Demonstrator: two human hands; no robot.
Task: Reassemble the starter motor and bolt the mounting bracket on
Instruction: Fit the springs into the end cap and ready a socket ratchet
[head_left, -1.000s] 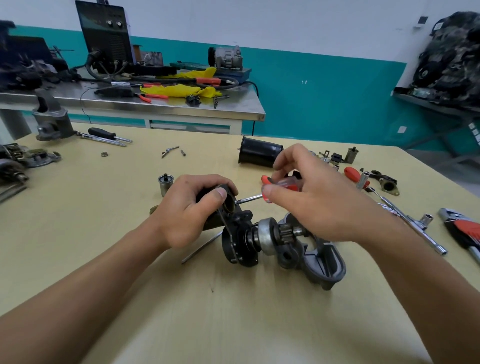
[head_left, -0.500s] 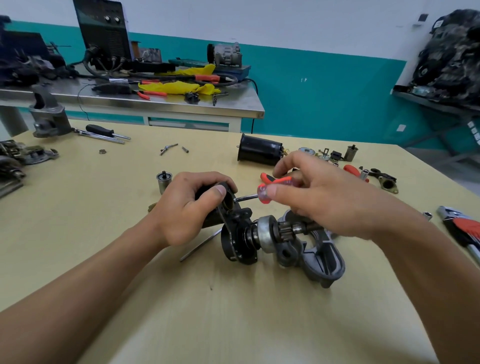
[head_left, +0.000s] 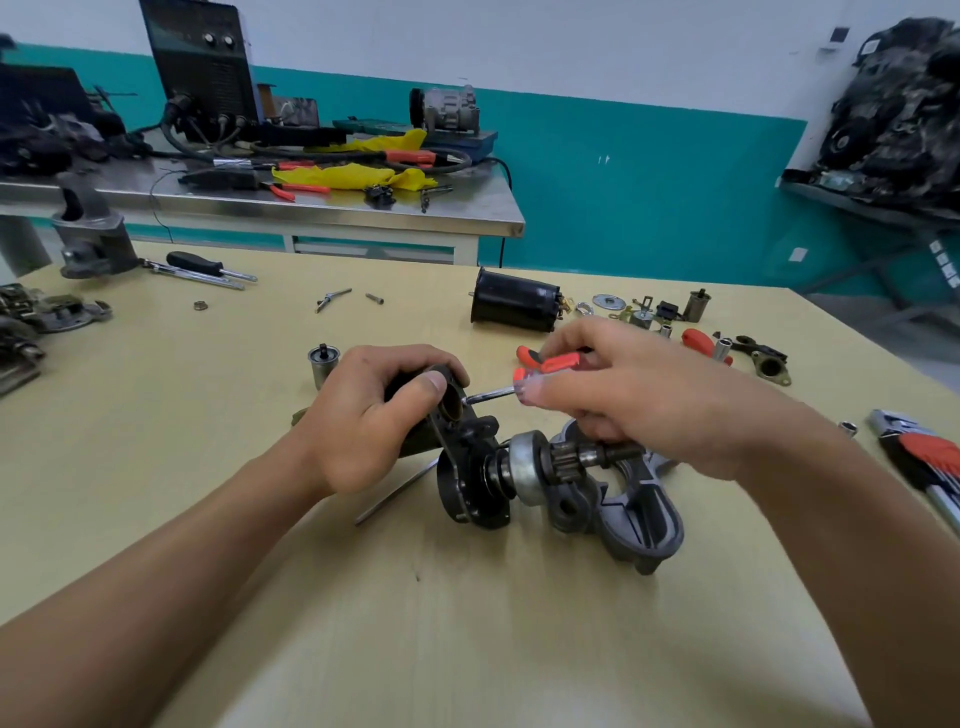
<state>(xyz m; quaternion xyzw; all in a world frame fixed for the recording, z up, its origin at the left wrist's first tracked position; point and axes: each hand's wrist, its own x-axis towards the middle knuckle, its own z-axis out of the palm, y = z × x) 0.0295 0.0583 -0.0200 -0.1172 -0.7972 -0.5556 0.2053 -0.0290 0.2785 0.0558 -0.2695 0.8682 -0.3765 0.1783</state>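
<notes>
Gripping the starter motor (head_left: 472, 467) with the left hand (head_left: 374, 415), fingers and thumb curled round its black end plate, near the middle of the yellow table (head_left: 467, 623). Right hand (head_left: 639, 395) pinches a small red-handled screwdriver (head_left: 545, 366) at its fingertips; the shaft points left, tip at the top of the plate just beside the left thumb. Can't tell if the tip sits in a screw head. Motor lies on its side, silver drive and pinion gear (head_left: 569, 460) sticking out to the right, under the right hand. Grey cast bracket (head_left: 644, 525) lies on the table at the pinion end, open side up; touching or just beside, can't tell. Thin steel rod (head_left: 395, 493) lies on the table under the motor. Black casing (head_left: 511, 301) lies on its side farther back, well apart. Washers (head_left: 605, 300) and small loose parts sit to its right. Short metal cylinder (head_left: 323, 364) stands just left of the left hand. Key set (head_left: 930, 457) lies at the right edge.
</notes>
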